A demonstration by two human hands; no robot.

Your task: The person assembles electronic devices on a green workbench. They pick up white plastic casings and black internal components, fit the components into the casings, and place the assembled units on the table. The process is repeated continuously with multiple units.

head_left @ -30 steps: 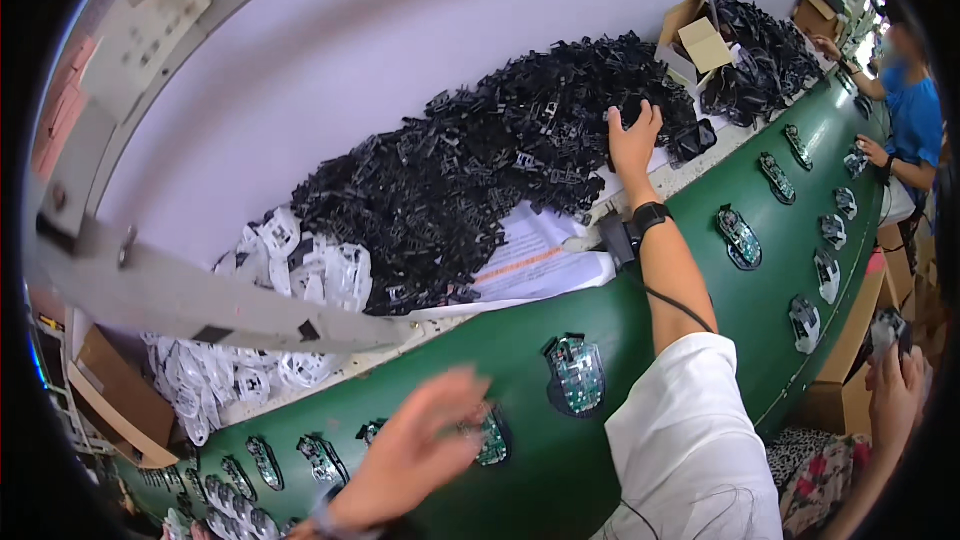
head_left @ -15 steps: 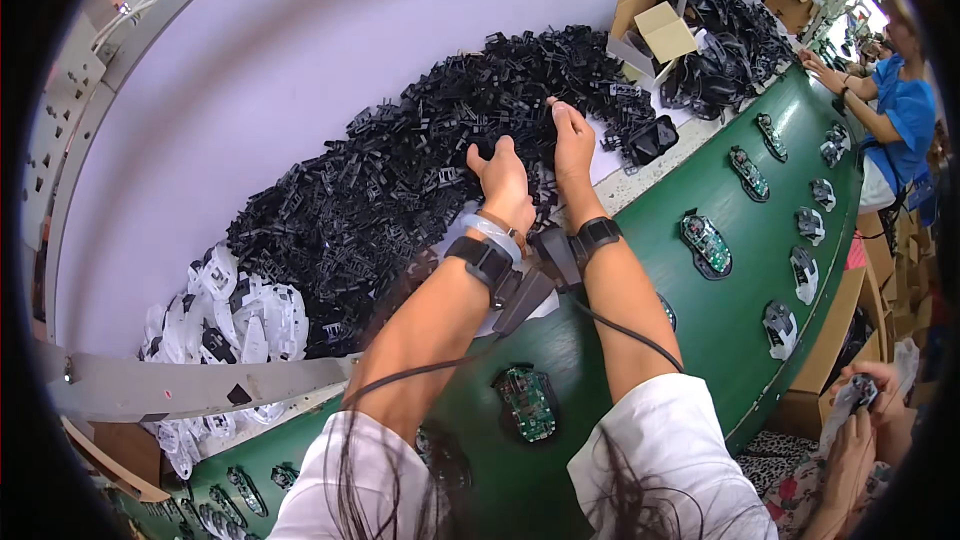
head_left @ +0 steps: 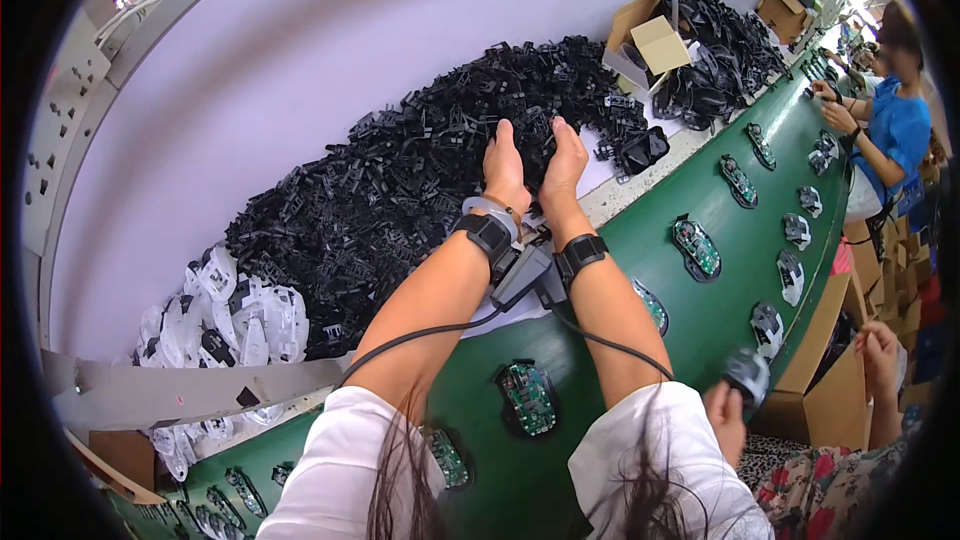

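Both of my hands rest at the near edge of a long heap of small black plastic parts [head_left: 400, 170]. My left hand [head_left: 506, 170] is upright on its edge, fingers stretched forward against the heap. Beside it, my right hand [head_left: 563, 162] faces it with its palm turned inward and fingers extended. A narrow gap with dark parts lies between the two hands. Neither hand visibly grips a part, though the palms are largely hidden. Straps with dark boxes and a cable sit on both wrists.
A green conveyor belt [head_left: 620, 380] carries mouse bases with green circuit boards [head_left: 697, 248] and grey-white mouse shells [head_left: 790, 277]. White shells [head_left: 250, 320] pile at left. An open carton [head_left: 655, 45] stands by black covers. A co-worker's hand [head_left: 725, 420] holds a mouse over the belt; another person in blue stands beyond.
My hands have come closer together, the left thumb drawing in and the right hand moving slightly nearer me. The co-worker at lower right has brought a mouse over the belt.
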